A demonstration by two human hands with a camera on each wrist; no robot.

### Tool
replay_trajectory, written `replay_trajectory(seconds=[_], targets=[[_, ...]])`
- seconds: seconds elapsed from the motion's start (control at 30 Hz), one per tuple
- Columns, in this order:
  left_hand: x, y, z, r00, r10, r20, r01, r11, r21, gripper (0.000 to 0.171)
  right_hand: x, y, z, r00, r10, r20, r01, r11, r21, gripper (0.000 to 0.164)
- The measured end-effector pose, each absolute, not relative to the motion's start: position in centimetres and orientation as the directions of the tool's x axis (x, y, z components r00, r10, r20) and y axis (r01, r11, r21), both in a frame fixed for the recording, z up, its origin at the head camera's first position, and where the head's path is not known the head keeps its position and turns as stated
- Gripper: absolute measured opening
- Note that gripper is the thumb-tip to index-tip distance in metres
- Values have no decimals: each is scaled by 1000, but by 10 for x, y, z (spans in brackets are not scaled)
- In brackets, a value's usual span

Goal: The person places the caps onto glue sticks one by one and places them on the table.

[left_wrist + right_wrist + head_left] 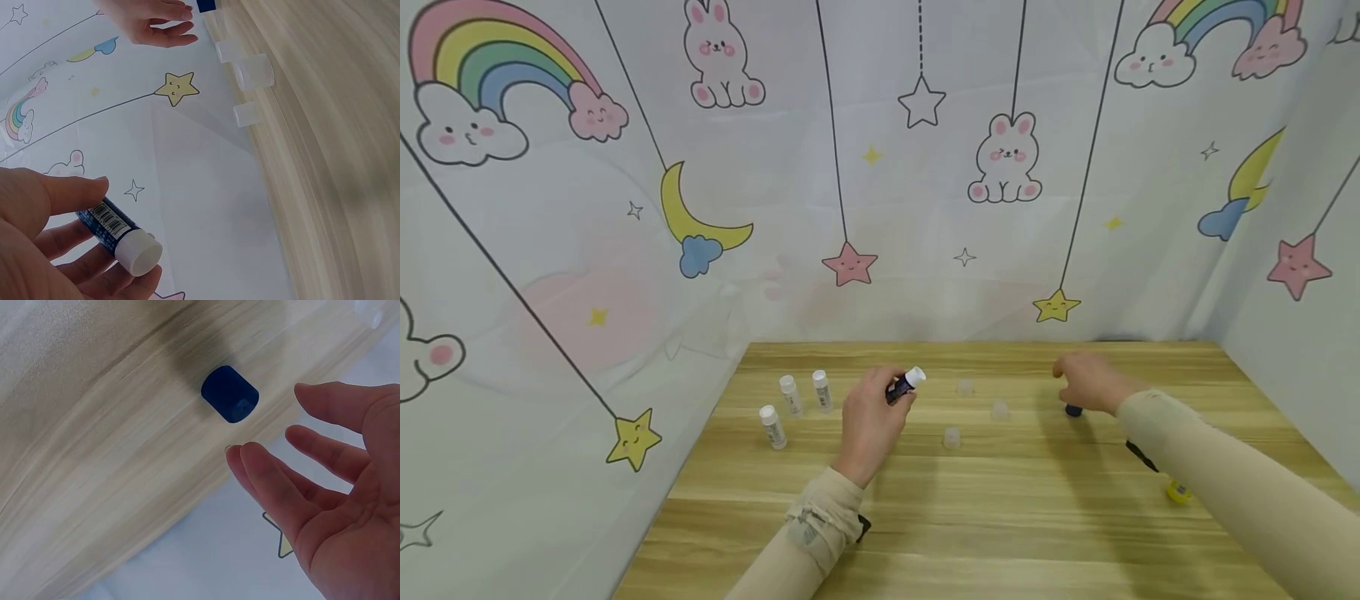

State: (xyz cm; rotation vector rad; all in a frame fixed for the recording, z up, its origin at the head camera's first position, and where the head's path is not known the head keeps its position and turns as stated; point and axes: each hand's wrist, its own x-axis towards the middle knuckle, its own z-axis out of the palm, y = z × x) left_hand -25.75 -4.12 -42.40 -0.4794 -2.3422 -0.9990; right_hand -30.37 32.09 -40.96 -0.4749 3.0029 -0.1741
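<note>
My left hand (874, 417) grips a dark blue glue stick (904, 386) between thumb and fingers, above the table. Its white end tips up and to the right; in the left wrist view a barcode shows on the blue label (107, 224). On the right side of the table, my right hand (1090, 383) hovers with fingers spread loosely and nothing between them. Just beneath it a dark blue cap (229, 394) sits on the wood, apart from the fingertips. Between the hands lie three translucent caps, the nearest cap (951, 437) in front of the others.
Three white-capped clear sticks (772, 427) stand at the left of the wooden table (985, 517). A yellow round object (1178, 492) lies at the right, partly hidden by my right forearm. A printed white curtain (917, 192) hangs behind the table and along its sides.
</note>
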Motion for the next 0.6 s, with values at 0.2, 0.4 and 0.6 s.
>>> replay_trajectory(seconds=[0.2,0.4,0.6], targets=[[-256,-42,-425,-759,118,640,537,668,515,28,-305,318,-422,-949,-311,-56,-301,943,-145,34],[-254,-43,-425,-749,124,651,545,673,500,28,-307,318,-434,-939,-345,0,-342,931,-129,25],[-254,-43,-425,-741,131,658,552,677,487,28,-306,320,-439,-944,-330,-3,-325,931,-164,14]])
